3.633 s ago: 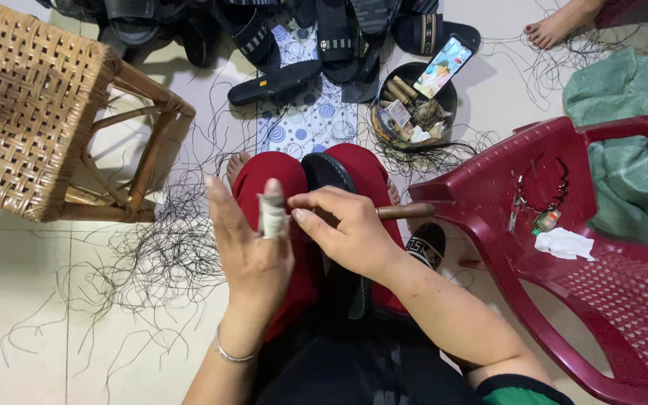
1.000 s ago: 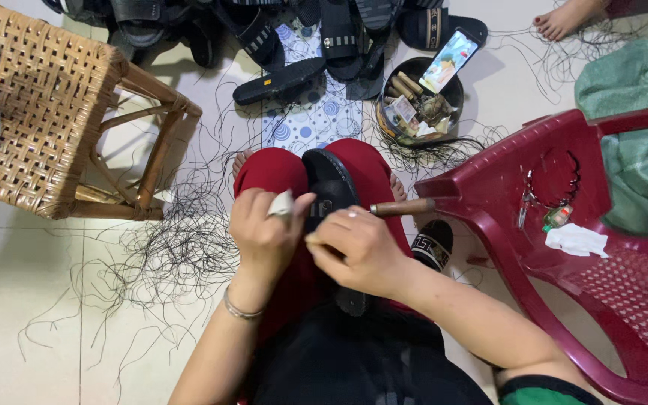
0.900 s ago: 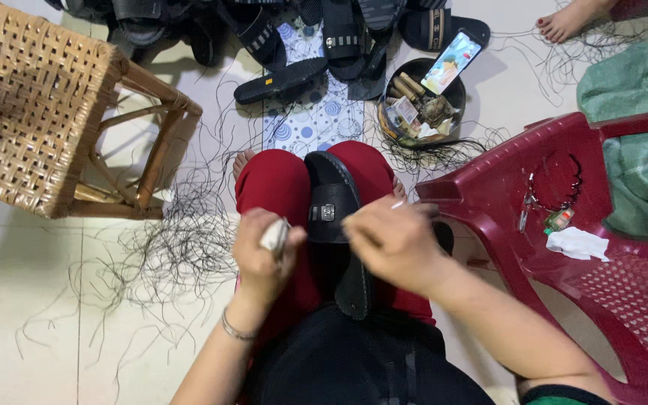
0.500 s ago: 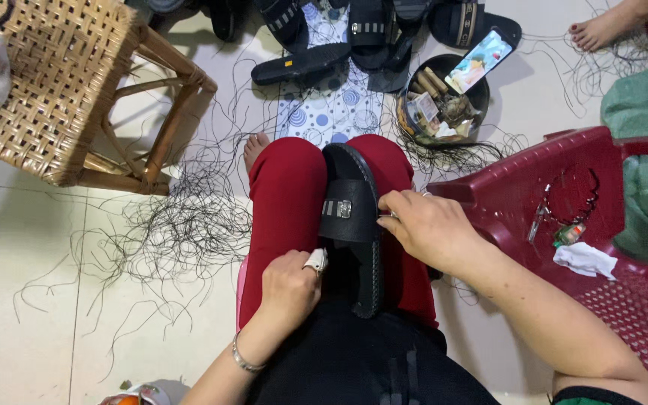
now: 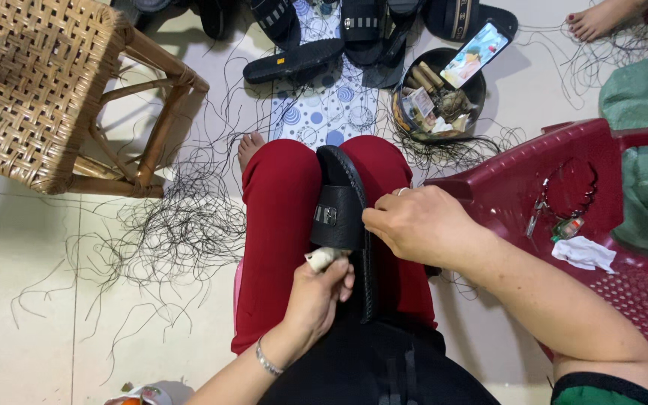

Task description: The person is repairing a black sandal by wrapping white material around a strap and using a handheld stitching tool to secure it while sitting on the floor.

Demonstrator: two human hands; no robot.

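A black slide sandal [image 5: 343, 214] lies lengthwise on my lap, between my legs in red trousers [image 5: 279, 225]. My right hand [image 5: 414, 225] rests on the sandal's right edge, fingers pinched at the strap; what it pinches is hidden. My left hand [image 5: 316, 292], with a thin bracelet at the wrist, is closed around a small whitish lump [image 5: 322, 259] at the near end of the strap.
A woven cane stool [image 5: 46, 82] stands at the upper left. Black thread offcuts [image 5: 174, 232] litter the tiled floor. More black sandals [image 5: 294, 60] lie ahead, next to a dark bowl [image 5: 436, 97] with a phone. A red plastic chair [image 5: 564, 202] lies at the right.
My left hand has come down from chest height to the sandal's near end with the whitish lump. My right hand has settled on the sandal's right edge. The view has tilted down.
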